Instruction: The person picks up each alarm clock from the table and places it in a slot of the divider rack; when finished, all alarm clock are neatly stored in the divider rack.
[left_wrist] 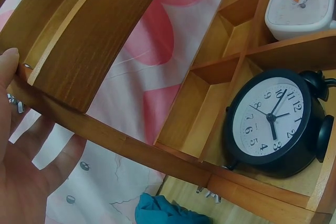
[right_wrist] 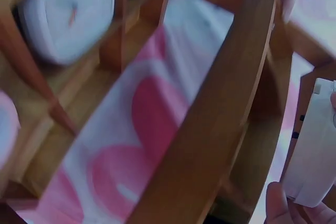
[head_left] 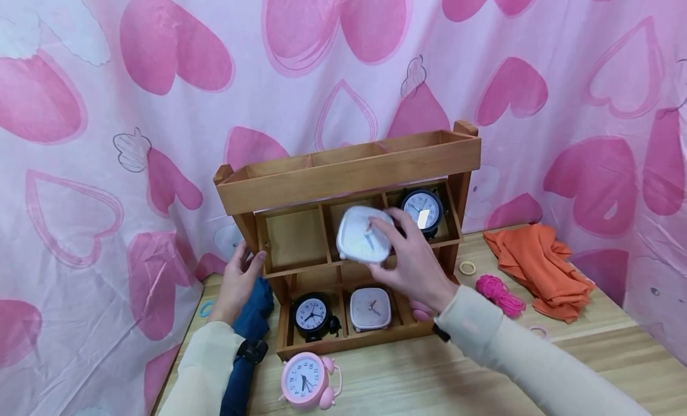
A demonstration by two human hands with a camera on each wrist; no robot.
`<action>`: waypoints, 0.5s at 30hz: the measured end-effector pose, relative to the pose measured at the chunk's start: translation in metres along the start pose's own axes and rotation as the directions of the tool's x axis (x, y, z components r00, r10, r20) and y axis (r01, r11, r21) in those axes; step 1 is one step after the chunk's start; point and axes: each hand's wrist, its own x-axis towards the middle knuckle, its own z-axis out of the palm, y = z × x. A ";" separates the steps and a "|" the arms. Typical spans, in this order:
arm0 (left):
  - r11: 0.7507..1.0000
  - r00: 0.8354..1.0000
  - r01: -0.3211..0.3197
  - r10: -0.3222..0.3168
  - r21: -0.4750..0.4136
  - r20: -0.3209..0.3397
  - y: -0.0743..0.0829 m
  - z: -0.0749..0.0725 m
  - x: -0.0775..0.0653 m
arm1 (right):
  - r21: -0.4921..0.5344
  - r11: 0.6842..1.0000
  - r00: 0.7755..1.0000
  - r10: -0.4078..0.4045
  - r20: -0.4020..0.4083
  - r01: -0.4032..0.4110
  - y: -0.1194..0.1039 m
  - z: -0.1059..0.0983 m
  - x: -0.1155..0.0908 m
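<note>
Person's left forearm (head_left: 206,368), pale-sleeved, rises from lower left; dark band (head_left: 251,350) at the wrist. Left hand (head_left: 236,285) raised, thumb apart, fingers spread and fairly straight. Right forearm (head_left: 515,350) slants in from lower right. Right hand (head_left: 413,264) grips, fingers above, thumb below; exact finger bend uncertain, fingers partly cropped in right wrist view.

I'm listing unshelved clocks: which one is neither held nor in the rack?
The pink alarm clock on the tabletop before the wooden rack; the right hand holds a white clock, and the other clocks sit in compartments.
</note>
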 end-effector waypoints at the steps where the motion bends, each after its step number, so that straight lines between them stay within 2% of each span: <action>1: 1.000 1.000 0.003 -0.003 0.002 0.002 0.000 0.000 0.000 | -0.011 1.000 1.000 -0.007 -0.006 0.007 0.003 0.000 0.007; 8: 1.000 1.000 0.012 -0.012 0.007 0.006 0.000 -0.001 0.000 | -0.095 0.995 0.999 -0.029 0.016 0.030 0.018 0.009 0.039; 15: 1.000 1.000 0.005 -0.005 0.006 0.005 0.000 0.000 0.000 | -0.132 0.988 0.995 -0.067 0.067 0.076 0.021 0.020 0.046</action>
